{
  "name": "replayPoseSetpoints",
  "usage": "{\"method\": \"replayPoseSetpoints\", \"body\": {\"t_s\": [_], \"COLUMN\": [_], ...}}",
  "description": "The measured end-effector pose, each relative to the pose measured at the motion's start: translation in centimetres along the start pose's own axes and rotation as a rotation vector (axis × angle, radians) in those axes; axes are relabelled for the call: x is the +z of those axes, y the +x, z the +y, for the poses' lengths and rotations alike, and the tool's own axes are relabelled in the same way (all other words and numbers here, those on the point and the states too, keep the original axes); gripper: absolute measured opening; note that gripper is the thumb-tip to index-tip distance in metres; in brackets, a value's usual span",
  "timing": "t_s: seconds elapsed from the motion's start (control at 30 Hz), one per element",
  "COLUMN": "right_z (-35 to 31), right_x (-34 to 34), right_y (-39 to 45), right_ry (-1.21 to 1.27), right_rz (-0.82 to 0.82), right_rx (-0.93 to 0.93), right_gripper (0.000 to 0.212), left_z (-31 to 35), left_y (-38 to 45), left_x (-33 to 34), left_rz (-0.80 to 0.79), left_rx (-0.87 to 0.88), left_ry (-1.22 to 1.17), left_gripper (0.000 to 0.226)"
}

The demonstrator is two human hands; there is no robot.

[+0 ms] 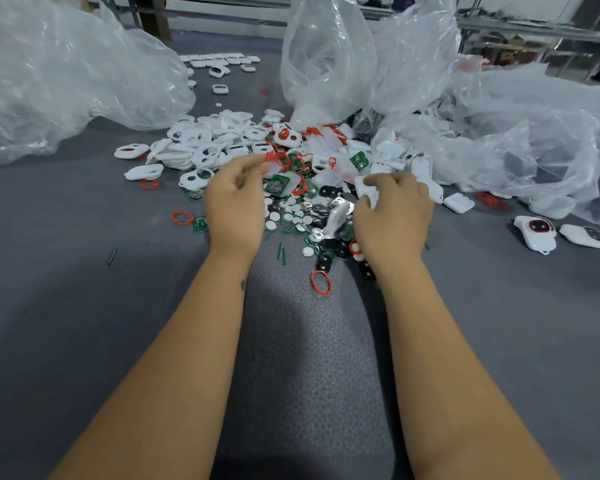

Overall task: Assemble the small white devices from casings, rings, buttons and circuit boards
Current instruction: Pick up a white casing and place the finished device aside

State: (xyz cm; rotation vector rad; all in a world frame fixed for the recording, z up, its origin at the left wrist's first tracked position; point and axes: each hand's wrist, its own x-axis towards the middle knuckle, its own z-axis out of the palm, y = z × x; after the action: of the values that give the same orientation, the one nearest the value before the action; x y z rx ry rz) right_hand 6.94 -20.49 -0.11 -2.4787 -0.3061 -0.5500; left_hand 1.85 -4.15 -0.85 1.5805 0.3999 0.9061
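A heap of white casings (201,147), red rings (321,282), green circuit boards (358,160) and small white and black buttons (291,213) covers the grey table (84,271) in front of me. My left hand (234,202) hovers over the heap's left side, its fingertips pinching a red ring (271,157). My right hand (394,213) is to the right, fingers curled round a white casing (364,188). Two assembled white devices (537,232) lie at the far right.
Large clear plastic bags stand at the back left (66,81), the centre (329,64) and the right (534,133). More white casings (222,64) lie at the far back. Loose red rings (182,218) and a board sit left of the heap.
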Motion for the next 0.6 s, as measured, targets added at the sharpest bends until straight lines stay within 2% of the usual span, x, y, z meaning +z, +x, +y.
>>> {"method": "replayPoseSetpoints", "body": {"t_s": [0.1,0.2,0.3,0.47,0.6], "right_z": [-1.5,-2.4,-2.5,-2.7,-4.2], "right_x": [0.8,1.3,1.3,1.3,1.6], "right_y": [-0.9,-1.0,-0.7,-1.0,-2.0], "right_ry": [-0.043,-0.051,0.007,0.085,0.234], "right_rz": [-0.006,-0.053,-0.06,-0.096,-0.176], "right_rx": [-0.221,-0.317,-0.304,-0.302,-0.409], "right_gripper": [0.034,0.033,0.032,0.026,0.02], "left_z": [-0.7,-1.6,-2.1,-2.2,-2.2], "left_y": [2.3,4.6,5.1,5.0,5.3], "left_x": [-2.3,-4.5,-5.1,-5.1,-5.3], "left_rz": [0.104,-0.051,-0.175,-0.11,0.02], "left_rx": [0.019,-0.064,-0.073,0.009,-0.011], "left_ry": [0.378,0.775,1.041,0.997,0.573], "left_gripper": [0.046,0.053,0.036,0.02,0.018]}}
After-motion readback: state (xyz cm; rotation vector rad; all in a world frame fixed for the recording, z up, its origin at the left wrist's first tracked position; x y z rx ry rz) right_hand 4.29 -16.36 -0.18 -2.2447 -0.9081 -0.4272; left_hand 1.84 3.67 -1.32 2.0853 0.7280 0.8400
